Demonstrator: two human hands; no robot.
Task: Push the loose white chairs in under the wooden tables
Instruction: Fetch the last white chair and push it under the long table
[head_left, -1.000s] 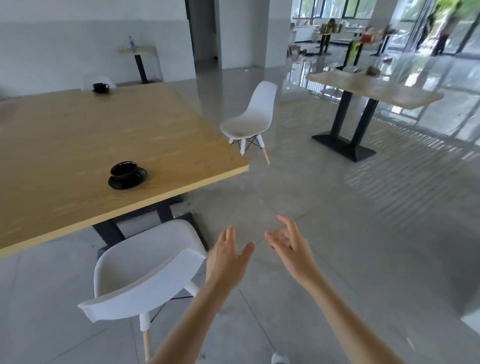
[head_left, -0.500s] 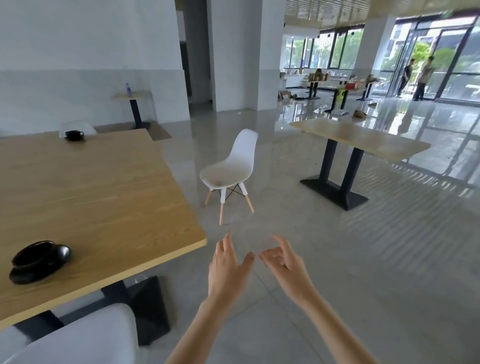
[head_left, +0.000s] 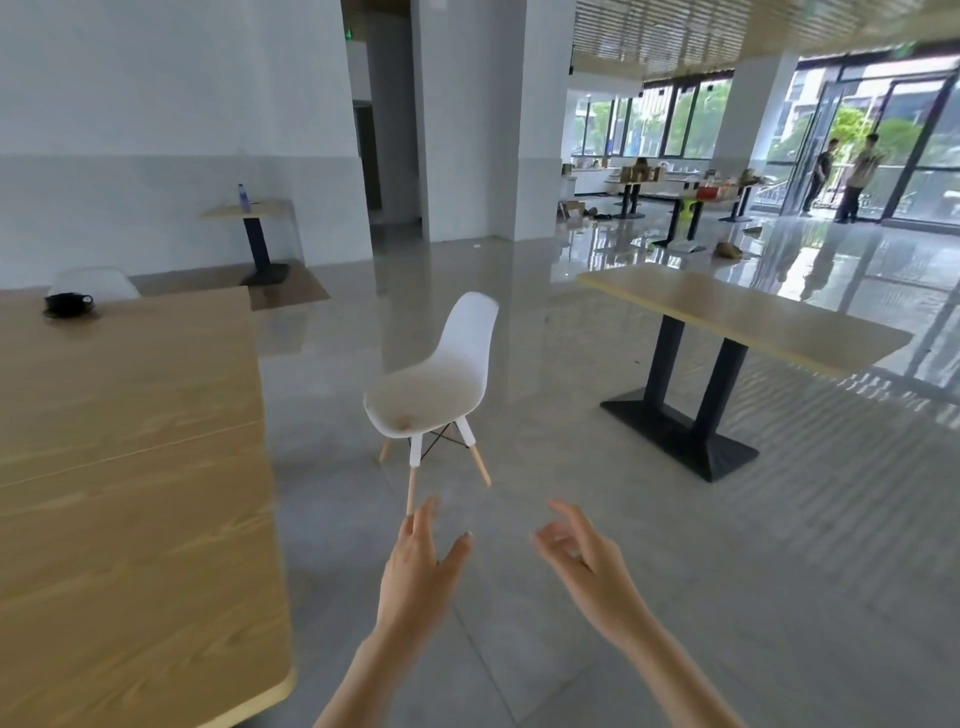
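A loose white chair (head_left: 441, 379) with pale wooden legs stands alone on the grey floor, its seat facing the large wooden table (head_left: 130, 467) at my left. A second wooden table (head_left: 737, 317) on a black base stands to the right of it. Both of my hands are raised in front of me, short of the chair and touching nothing. My left hand (head_left: 421, 571) is flat with fingers apart. My right hand (head_left: 582, 561) has loosely curled, spread fingers. Another white chair back (head_left: 93, 283) shows behind the large table's far edge.
A black cup on a saucer (head_left: 67, 304) sits at the large table's far end. A small side table (head_left: 254, 213) with a bottle stands by the wall. Pillars, cluttered tables and two people by the glass doors (head_left: 841, 176) are far off.
The view has lifted and moved forward: the near white chair and the near cup have dropped out of sight, and the loose chair is closer. My hands have stayed raised and have spread slightly apart.
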